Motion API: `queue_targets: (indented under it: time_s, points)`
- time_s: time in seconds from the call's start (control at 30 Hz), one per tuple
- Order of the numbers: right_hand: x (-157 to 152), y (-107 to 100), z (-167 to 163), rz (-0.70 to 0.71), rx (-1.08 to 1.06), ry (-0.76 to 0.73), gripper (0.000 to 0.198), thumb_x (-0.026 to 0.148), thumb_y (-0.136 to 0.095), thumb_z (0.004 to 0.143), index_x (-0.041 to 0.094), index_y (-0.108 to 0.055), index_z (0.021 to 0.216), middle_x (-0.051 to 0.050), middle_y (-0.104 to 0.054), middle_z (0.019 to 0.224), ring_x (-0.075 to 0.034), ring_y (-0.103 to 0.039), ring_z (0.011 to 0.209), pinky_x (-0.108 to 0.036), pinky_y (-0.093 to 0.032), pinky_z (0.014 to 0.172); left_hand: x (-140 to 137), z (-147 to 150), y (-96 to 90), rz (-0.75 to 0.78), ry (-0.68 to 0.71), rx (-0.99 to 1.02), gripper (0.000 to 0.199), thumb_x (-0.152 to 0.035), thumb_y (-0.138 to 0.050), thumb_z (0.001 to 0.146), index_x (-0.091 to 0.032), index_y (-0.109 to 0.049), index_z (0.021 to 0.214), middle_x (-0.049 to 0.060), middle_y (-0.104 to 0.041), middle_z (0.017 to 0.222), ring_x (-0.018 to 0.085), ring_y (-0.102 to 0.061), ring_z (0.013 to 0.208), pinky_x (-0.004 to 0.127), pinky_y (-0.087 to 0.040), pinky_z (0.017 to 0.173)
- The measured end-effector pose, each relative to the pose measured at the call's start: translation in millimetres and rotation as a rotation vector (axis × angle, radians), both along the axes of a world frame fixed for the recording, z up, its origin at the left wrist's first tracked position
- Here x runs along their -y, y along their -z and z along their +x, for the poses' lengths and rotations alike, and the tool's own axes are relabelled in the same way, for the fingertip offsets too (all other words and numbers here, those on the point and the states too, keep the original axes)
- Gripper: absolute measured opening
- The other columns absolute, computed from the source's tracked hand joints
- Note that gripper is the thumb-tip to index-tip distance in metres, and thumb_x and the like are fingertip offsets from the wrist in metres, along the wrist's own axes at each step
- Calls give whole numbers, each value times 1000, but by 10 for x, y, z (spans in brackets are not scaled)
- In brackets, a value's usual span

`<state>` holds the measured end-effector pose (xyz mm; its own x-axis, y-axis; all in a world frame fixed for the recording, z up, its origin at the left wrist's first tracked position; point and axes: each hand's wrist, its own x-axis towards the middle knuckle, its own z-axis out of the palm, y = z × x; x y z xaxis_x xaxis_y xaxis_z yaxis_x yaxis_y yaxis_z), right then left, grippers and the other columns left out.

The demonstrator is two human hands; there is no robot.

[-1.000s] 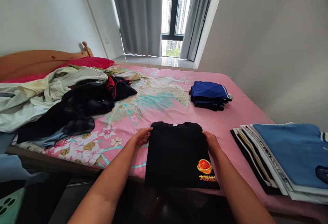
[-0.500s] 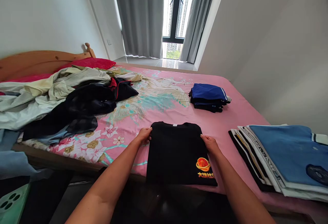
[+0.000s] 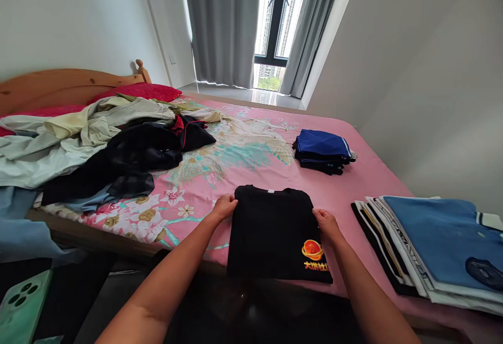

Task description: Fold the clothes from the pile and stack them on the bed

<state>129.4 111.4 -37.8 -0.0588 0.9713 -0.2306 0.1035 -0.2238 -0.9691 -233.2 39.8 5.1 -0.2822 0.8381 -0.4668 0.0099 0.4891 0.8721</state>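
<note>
A black T-shirt [image 3: 271,234], folded into a near rectangle, lies at the front edge of the bed with its collar toward the window. An orange and yellow print sits at its lower right corner. My left hand [image 3: 225,207] pinches the shirt's upper left edge. On the opposite side, my right hand [image 3: 326,223] grips the right edge, fingers closed on the cloth. The fingertips of both hands are partly hidden by the fabric.
To the right is a stack of folded shirts [image 3: 432,244], a blue one on top. Farther back sits a smaller pile of folded dark clothes [image 3: 323,150]. Loose, crumpled clothes [image 3: 113,155] heap on the left of the pink bedspread [image 3: 251,171]. A green phone [image 3: 23,302] is at lower left.
The view has shifted slightly, moving the scene a little to the right. Both hands stay on the shirt's side edges, and the shirt looks nearly unchanged.
</note>
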Motion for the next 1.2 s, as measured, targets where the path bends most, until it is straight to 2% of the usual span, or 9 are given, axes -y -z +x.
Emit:
queue_targets:
  time_s: [0.07, 0.17, 0.27, 0.37, 0.63, 0.8, 0.9, 1.03, 1.2]
  points:
    - [13, 6, -14, -8, 4, 18, 30, 48, -62, 68, 19, -63, 70, -1, -63, 59, -17, -58, 57, -25, -44, 50, 20, -3, 21, 37, -32, -33, 21, -16, -66, 66, -18, -45, 62, -9, -40, 45, 4, -34, 36, 18, -15, 40]
    - [51, 5, -7, -39, 12, 16, 31, 49, -62, 68, 18, -63, 71, -2, -64, 60, -17, -58, 57, -25, -44, 49, 93, -30, 32, 41, -29, -34, 21, -25, -65, 70, -19, -46, 63, -8, -40, 45, 5, -34, 35, 19, -16, 39]
    - [84, -6, 16, -83, 19, -12, 35, 52, -63, 68, 17, -63, 73, -2, -65, 62, -16, -56, 53, -25, -44, 48, 180, -53, 3, 33, 19, 0, 27, -39, -64, 73, -19, -47, 67, -8, -43, 47, 6, -35, 35, 18, -17, 38]
    - [87, -10, 24, -106, 33, -24, 37, 53, -63, 68, 17, -61, 74, -1, -64, 61, -15, -55, 51, -25, -43, 47, 221, -61, -38, 12, 83, 23, 37, -49, -66, 69, -18, -47, 65, -7, -45, 48, 6, -38, 36, 18, -18, 36]
    - [99, 20, 6, -47, 123, 35, 35, 52, -62, 67, 17, -61, 70, -1, -63, 59, -16, -57, 56, -23, -41, 48, 172, -38, 40, -1, 49, -23, 38, -46, -71, 65, -18, -45, 60, -8, -40, 42, 5, -37, 35, 18, -21, 38]
    - [121, -12, 30, -57, 145, 18, 36, 53, -59, 70, 17, -64, 74, -3, -62, 55, -17, -56, 53, -24, -39, 45, 241, -113, 28, -31, 98, 33, 44, -58, -67, 64, -17, -51, 67, -4, -50, 51, 6, -39, 36, 20, -21, 37]
    - [120, -41, 27, -44, 145, 14, 36, 53, -59, 70, 18, -64, 74, -3, -64, 59, -17, -58, 56, -24, -41, 47, 242, -120, 11, -23, 102, 16, 43, -51, -74, 59, -16, -50, 64, -6, -47, 48, 5, -37, 36, 19, -21, 38]
    - [164, -49, 19, -27, 157, 17, 38, 55, -56, 71, 18, -62, 72, -3, -64, 62, -17, -59, 58, -24, -42, 49, 267, -67, 14, -22, 60, -37, 42, -51, -71, 63, -18, -46, 64, -7, -44, 44, 5, -37, 34, 19, -22, 38]
    - [229, -46, 39, -47, 170, 8, 40, 57, -57, 70, 17, -62, 71, -2, -61, 55, -16, -56, 52, -24, -39, 45, 385, -49, -21, -77, 130, -8, 46, -60, -67, 64, -17, -49, 68, -6, -46, 46, 7, -39, 34, 20, -24, 37]
